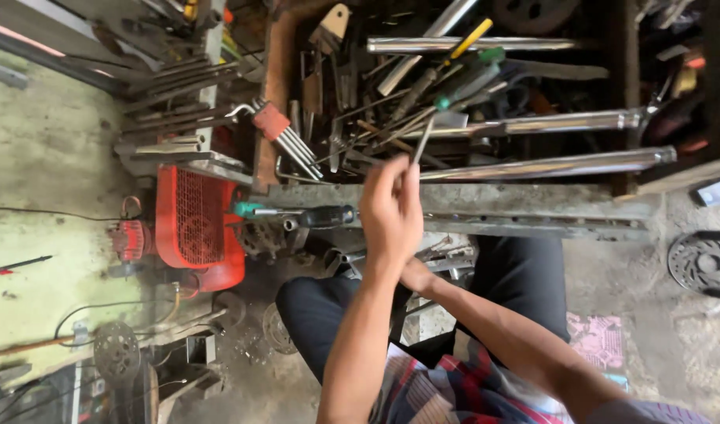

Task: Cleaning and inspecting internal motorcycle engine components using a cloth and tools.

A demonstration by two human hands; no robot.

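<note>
Gripping a thin metal rod (pixel 421 141) between thumb and fingertips, the left hand (pixel 390 213) was raised over the front rail of the tool tray (pixel 532 196), forearm rising from six o'clock and wrist bent slightly back. The rod slanted up toward one o'clock, its tip among the piled tools (pixel 422 86) and chrome tubes (pixel 548 165). The right hand was hidden behind the left wrist, so whether it was open or closed could not be told. Judged from the clutter, the rod wanted a firm pinch and a straight lift along its own line, clear of the screwdriver (pixel 313 215) at nine o'clock.
</note>
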